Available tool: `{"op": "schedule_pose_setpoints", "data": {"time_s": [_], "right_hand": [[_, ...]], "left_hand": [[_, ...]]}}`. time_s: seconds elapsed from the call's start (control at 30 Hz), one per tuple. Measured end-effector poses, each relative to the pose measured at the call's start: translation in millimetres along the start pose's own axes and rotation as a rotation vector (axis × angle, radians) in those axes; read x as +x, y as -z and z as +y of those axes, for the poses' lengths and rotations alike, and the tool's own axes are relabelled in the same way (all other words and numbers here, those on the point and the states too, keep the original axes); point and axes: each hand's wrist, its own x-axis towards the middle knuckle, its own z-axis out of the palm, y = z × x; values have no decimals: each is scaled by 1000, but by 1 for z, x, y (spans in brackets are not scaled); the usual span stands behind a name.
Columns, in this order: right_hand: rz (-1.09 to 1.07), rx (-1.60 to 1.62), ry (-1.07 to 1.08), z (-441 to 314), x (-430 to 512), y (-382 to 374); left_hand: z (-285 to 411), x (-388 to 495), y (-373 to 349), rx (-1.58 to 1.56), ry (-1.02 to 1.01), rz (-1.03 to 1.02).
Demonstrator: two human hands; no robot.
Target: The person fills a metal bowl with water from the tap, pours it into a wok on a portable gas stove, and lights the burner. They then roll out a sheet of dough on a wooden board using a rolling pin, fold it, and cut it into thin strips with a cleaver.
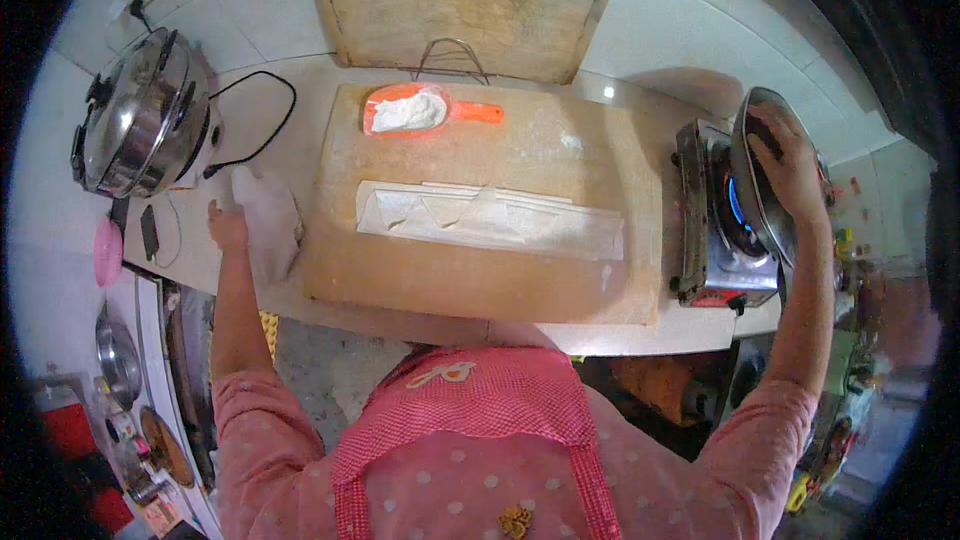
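Observation:
My right hand (786, 165) is over the dark inside of a metal pan (766, 217), fingers apart, with nothing visible in them. A blue flame (735, 199) burns under the pan on a portable gas stove (709, 240). On the left, my left hand (228, 226) is beside a pale cloth or bag (270, 221); its grip is too blurred to make out. Between my hands lies a wooden board (480, 285) bearing thin, layered strips of dough (570, 236), with triangular shapes along them. An orange scoop (480, 112) of white flour (412, 111) rests near the board's far edge.
A lidded electric pot (142, 127) stands at the far left, its black cord (289, 97) looping over the counter. Behind the board, a wire rack (451, 52) stands before an upright wooden board (472, 0). A pink round item (109, 251) sits at the left edge.

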Motion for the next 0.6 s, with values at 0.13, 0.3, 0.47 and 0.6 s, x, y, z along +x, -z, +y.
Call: {"op": "schedule_pose_setpoints", "data": {"time_s": [0.13,0.3,0.47,0.6], "right_hand": [[-257,272,-10,-78,23,-16],[-208,311,308,-170,75,-22],[84,173,548,-257,153,-11],[348,107,491,-311,225,17]], "left_hand": [[11,-20,4,247,-567,264],[100,-112,-19,-155,-871,-79],[112,-158,-34,11,-1035,-237],[112,-160,-48,-49,-971,-349]]}}
